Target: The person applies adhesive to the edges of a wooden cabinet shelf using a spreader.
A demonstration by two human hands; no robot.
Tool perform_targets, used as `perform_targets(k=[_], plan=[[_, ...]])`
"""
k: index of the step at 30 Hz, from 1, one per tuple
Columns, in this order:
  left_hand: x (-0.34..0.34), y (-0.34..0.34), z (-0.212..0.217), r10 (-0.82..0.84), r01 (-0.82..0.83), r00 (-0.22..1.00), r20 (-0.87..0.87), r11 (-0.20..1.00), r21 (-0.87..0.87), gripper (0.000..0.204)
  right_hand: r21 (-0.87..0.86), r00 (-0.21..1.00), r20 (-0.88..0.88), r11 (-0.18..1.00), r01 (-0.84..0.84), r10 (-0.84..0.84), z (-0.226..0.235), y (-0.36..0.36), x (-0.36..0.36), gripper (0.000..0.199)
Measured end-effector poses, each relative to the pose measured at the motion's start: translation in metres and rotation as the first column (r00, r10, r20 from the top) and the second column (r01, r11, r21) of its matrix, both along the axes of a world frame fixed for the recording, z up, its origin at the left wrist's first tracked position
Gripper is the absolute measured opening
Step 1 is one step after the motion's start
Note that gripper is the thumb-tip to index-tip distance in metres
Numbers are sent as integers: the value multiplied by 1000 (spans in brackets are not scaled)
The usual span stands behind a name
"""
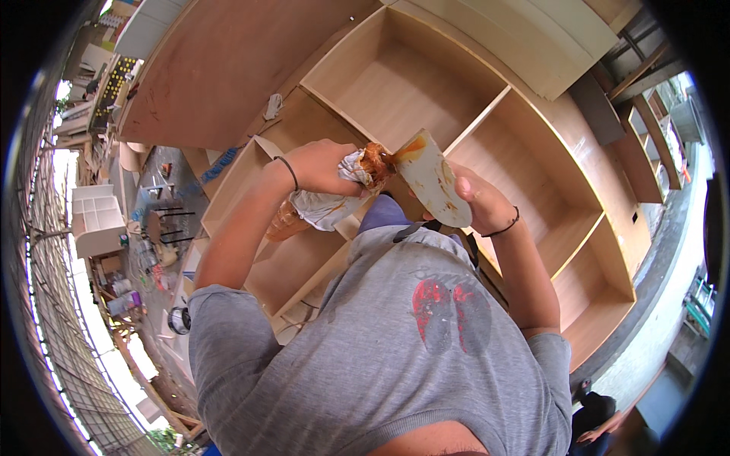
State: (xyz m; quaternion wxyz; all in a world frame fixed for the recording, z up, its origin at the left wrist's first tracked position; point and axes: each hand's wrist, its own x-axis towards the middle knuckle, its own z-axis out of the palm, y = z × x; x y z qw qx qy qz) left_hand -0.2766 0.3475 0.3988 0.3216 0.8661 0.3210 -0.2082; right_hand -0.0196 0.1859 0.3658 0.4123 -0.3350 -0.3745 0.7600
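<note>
My left hand is wrapped around a container in a crumpled white covering, tilted over. Its mouth is smeared with thick amber-brown paste or glue, and its lower end is amber and see-through. A string of the amber stuff runs from that mouth to the corner of a flat pale plate with one rounded end, which looks like a spreader. My right hand pinches this plate by its side, thumb on top. Amber smears mark its upper end and lower face.
Beneath and ahead of my hands lies a large wooden cabinet frame with several open compartments. A big reddish-brown panel is at the upper left. Clutter and a small white shelf unit are on the left. Another person is at the lower right.
</note>
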Motion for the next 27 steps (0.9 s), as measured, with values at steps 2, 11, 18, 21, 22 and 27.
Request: perform_targets(k=[2, 11, 18, 21, 22, 27], plan=[[-5, -3, -9, 24, -25, 999, 36, 999, 22, 63, 30, 1000, 3, 999, -23, 23, 4, 3, 0, 107], [-30, -17, -49, 119, -123, 991, 58, 990, 64, 68, 18, 945, 220, 968, -252, 242, 3, 30, -18, 110], [-66, -25, -130, 343, -365, 912, 224, 929, 63, 82, 155, 840, -541, 985, 71, 25, 3, 30, -5, 120], [-83, -40, -159, 568, -572, 787, 240, 818, -62, 85, -23, 843, -490, 971, 239, -219, -5, 22, 25, 122], [-93, -51, -185, 626, -636, 723, 292, 768, -74, 86, -89, 833, -468, 954, 287, -294, -14, 18, 31, 122], [-86, -117, -248, 741, -816, 418, 526, 561, -143, 86, -142, 903, 136, 894, 425, -408, -82, 15, 61, 113]])
